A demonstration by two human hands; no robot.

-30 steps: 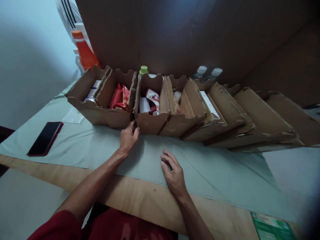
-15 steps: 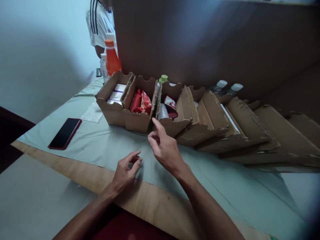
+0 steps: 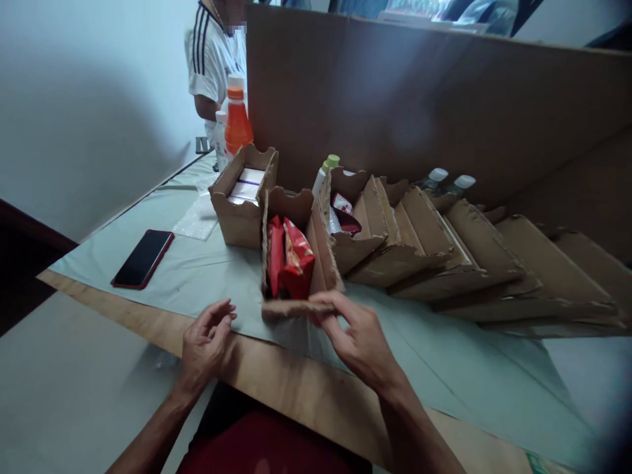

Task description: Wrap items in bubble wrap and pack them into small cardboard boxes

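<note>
At the centre of the frame, we pinch the front edge of a cardboard box (image 3: 291,308) between the fingers and thumb of our right hand (image 3: 363,336). The box holds red packets (image 3: 299,263) and stands forward of the slanting boxes (image 3: 543,263) at right. Our left hand (image 3: 205,342), lower left of centre, hangs near the wooden edge (image 3: 276,375), fingers loosely curled and parted from the thumb. At left, a phone (image 3: 143,259) lies on the pale green cloth (image 3: 424,342).
</note>
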